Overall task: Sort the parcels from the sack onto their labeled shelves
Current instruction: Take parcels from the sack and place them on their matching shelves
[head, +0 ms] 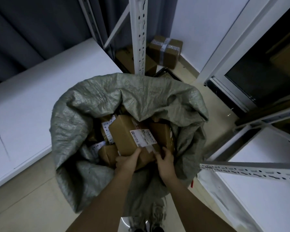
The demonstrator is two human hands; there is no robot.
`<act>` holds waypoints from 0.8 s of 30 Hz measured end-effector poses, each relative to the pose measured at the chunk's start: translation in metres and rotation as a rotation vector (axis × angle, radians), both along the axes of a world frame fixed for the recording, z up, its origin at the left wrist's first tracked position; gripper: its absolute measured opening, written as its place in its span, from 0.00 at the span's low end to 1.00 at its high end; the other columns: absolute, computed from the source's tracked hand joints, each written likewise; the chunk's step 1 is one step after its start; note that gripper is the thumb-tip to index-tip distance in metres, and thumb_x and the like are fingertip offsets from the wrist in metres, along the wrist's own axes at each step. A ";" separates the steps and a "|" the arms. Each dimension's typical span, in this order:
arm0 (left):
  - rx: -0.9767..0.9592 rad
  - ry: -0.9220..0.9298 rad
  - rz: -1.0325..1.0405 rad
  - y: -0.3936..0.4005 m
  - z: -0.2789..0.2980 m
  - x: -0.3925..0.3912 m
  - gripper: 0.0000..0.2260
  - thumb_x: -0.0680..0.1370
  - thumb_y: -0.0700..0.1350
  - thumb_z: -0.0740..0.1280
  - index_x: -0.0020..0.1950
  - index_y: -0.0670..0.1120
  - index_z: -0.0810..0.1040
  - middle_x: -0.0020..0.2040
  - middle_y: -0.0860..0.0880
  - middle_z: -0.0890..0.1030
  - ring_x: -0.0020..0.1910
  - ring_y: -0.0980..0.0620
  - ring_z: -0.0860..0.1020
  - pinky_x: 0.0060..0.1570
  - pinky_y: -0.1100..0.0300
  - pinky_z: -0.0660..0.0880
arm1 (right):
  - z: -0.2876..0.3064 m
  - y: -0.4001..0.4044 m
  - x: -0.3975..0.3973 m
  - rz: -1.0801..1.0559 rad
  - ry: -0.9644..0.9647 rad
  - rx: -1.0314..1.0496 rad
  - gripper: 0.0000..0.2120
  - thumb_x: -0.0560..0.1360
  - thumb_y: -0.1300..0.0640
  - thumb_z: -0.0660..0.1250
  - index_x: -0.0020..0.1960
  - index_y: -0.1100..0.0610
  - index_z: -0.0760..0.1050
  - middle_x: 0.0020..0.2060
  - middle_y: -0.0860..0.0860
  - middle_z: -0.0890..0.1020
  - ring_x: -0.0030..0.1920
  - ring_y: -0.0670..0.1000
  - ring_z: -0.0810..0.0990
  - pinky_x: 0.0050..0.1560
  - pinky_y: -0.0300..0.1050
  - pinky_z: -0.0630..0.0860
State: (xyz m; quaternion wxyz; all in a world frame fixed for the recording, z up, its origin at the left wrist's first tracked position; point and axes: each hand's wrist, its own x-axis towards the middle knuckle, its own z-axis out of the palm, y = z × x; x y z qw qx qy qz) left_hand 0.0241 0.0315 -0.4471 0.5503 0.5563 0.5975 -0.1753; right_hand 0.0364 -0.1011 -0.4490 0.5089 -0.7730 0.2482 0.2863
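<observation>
A grey-green woven sack (94, 104) stands open on the floor in front of me, with several brown cardboard parcels inside. The topmost parcel (124, 136) is a long brown box bearing a white shipping label (142, 137). My left hand (126, 160) grips its near end, thumb on top. My right hand (165, 160) holds the same box at its near right corner, fingers curled against the cardboard. More parcels lie beneath and beside it, partly hidden by the sack's folds.
A white shelf board (40, 104) lies to the left, and another white shelf (264, 190) with a slotted metal rail to the right. A slotted white upright (139, 36) stands behind the sack. Taped brown boxes (166, 51) sit on the floor at the back.
</observation>
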 end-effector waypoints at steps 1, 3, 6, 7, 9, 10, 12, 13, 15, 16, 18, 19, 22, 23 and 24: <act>-0.011 -0.009 0.056 0.000 0.009 -0.003 0.47 0.62 0.60 0.78 0.73 0.40 0.64 0.68 0.42 0.72 0.65 0.41 0.72 0.61 0.55 0.68 | 0.007 -0.001 -0.001 -0.050 -0.007 -0.023 0.27 0.80 0.50 0.61 0.75 0.55 0.58 0.72 0.56 0.62 0.68 0.58 0.67 0.70 0.52 0.65; -0.078 -0.061 0.170 0.001 0.034 -0.011 0.44 0.65 0.57 0.77 0.73 0.39 0.64 0.68 0.42 0.72 0.64 0.42 0.73 0.59 0.55 0.70 | 0.028 -0.003 -0.002 -0.176 0.042 0.020 0.32 0.78 0.48 0.64 0.76 0.56 0.54 0.72 0.57 0.62 0.70 0.60 0.66 0.71 0.53 0.64; -0.251 -0.119 0.213 -0.002 0.079 -0.023 0.38 0.69 0.58 0.74 0.72 0.40 0.68 0.65 0.42 0.76 0.58 0.44 0.76 0.57 0.52 0.74 | 0.069 -0.004 -0.005 -0.277 0.256 0.266 0.40 0.74 0.42 0.68 0.77 0.53 0.51 0.70 0.58 0.68 0.64 0.61 0.73 0.65 0.57 0.72; -0.302 -0.136 0.202 -0.003 0.098 -0.028 0.35 0.70 0.59 0.73 0.71 0.42 0.70 0.64 0.43 0.77 0.54 0.45 0.77 0.53 0.53 0.75 | 0.085 -0.005 -0.007 -0.246 0.338 0.322 0.42 0.71 0.38 0.69 0.77 0.51 0.53 0.67 0.57 0.71 0.60 0.61 0.76 0.61 0.56 0.75; -0.357 -0.136 0.163 -0.006 0.130 -0.038 0.32 0.70 0.61 0.72 0.68 0.46 0.72 0.58 0.45 0.79 0.48 0.48 0.78 0.41 0.56 0.75 | 0.108 -0.006 -0.010 -0.186 0.418 0.390 0.45 0.65 0.32 0.72 0.74 0.49 0.59 0.62 0.56 0.75 0.56 0.60 0.79 0.58 0.55 0.78; -0.382 -0.147 0.135 -0.008 0.145 -0.044 0.31 0.69 0.61 0.73 0.67 0.47 0.73 0.56 0.46 0.80 0.48 0.48 0.79 0.38 0.56 0.76 | 0.118 -0.007 -0.013 -0.185 0.430 0.423 0.46 0.62 0.32 0.73 0.73 0.49 0.60 0.60 0.56 0.76 0.55 0.59 0.79 0.57 0.56 0.78; -0.436 -0.191 0.121 -0.014 0.168 -0.057 0.31 0.69 0.58 0.74 0.67 0.47 0.72 0.55 0.45 0.81 0.53 0.45 0.80 0.46 0.52 0.80 | 0.136 -0.010 -0.019 -0.219 0.431 0.483 0.45 0.62 0.35 0.75 0.72 0.48 0.61 0.58 0.56 0.78 0.54 0.59 0.80 0.52 0.56 0.80; -0.466 -0.210 0.143 -0.018 0.180 -0.063 0.30 0.69 0.56 0.75 0.67 0.46 0.72 0.55 0.43 0.81 0.53 0.44 0.80 0.50 0.50 0.80 | 0.145 -0.012 -0.021 -0.234 0.413 0.496 0.43 0.63 0.37 0.75 0.72 0.47 0.61 0.56 0.55 0.79 0.53 0.58 0.80 0.46 0.53 0.82; -0.518 -0.259 0.174 -0.026 0.200 -0.071 0.26 0.69 0.55 0.75 0.61 0.45 0.74 0.48 0.43 0.83 0.50 0.43 0.81 0.42 0.53 0.81 | 0.162 -0.020 -0.026 -0.268 0.346 0.480 0.41 0.66 0.39 0.75 0.72 0.46 0.59 0.55 0.55 0.79 0.51 0.57 0.80 0.37 0.47 0.80; -0.513 -0.288 0.200 -0.028 0.211 -0.072 0.23 0.69 0.55 0.74 0.58 0.45 0.75 0.43 0.44 0.84 0.45 0.45 0.82 0.34 0.56 0.81 | 0.173 -0.025 -0.026 -0.279 0.297 0.474 0.41 0.67 0.41 0.74 0.73 0.45 0.58 0.56 0.54 0.78 0.52 0.57 0.80 0.37 0.46 0.78; -0.399 -0.369 0.278 -0.026 0.233 -0.072 0.17 0.72 0.57 0.71 0.52 0.46 0.77 0.37 0.45 0.83 0.36 0.48 0.82 0.29 0.59 0.79 | 0.195 -0.040 -0.022 -0.257 0.170 0.481 0.40 0.70 0.45 0.74 0.75 0.44 0.56 0.59 0.54 0.77 0.52 0.56 0.79 0.41 0.47 0.78; -0.298 -0.397 0.310 -0.021 0.241 -0.070 0.18 0.72 0.57 0.71 0.53 0.45 0.76 0.39 0.45 0.83 0.35 0.48 0.82 0.34 0.58 0.80 | 0.205 -0.048 -0.019 -0.231 0.102 0.483 0.39 0.71 0.48 0.73 0.75 0.44 0.56 0.61 0.54 0.77 0.53 0.55 0.79 0.44 0.47 0.78; -0.083 -0.436 0.251 0.004 0.266 -0.062 0.37 0.70 0.60 0.73 0.71 0.43 0.65 0.61 0.43 0.76 0.59 0.42 0.77 0.62 0.46 0.73 | 0.242 -0.071 -0.011 -0.149 -0.090 0.468 0.37 0.72 0.53 0.73 0.75 0.47 0.58 0.64 0.54 0.75 0.54 0.54 0.79 0.48 0.47 0.78; -0.077 -0.452 0.150 0.011 0.274 -0.058 0.37 0.70 0.61 0.72 0.72 0.44 0.65 0.65 0.43 0.75 0.61 0.42 0.75 0.64 0.45 0.71 | 0.255 -0.077 -0.008 -0.124 -0.125 0.471 0.37 0.72 0.53 0.73 0.75 0.47 0.57 0.64 0.54 0.75 0.55 0.54 0.79 0.48 0.47 0.78; -0.087 -0.475 0.026 0.019 0.279 -0.054 0.34 0.70 0.62 0.71 0.70 0.45 0.69 0.64 0.43 0.76 0.61 0.43 0.76 0.65 0.45 0.71 | 0.265 -0.081 -0.007 -0.114 -0.146 0.482 0.38 0.72 0.53 0.73 0.76 0.47 0.56 0.64 0.54 0.75 0.55 0.55 0.79 0.49 0.47 0.78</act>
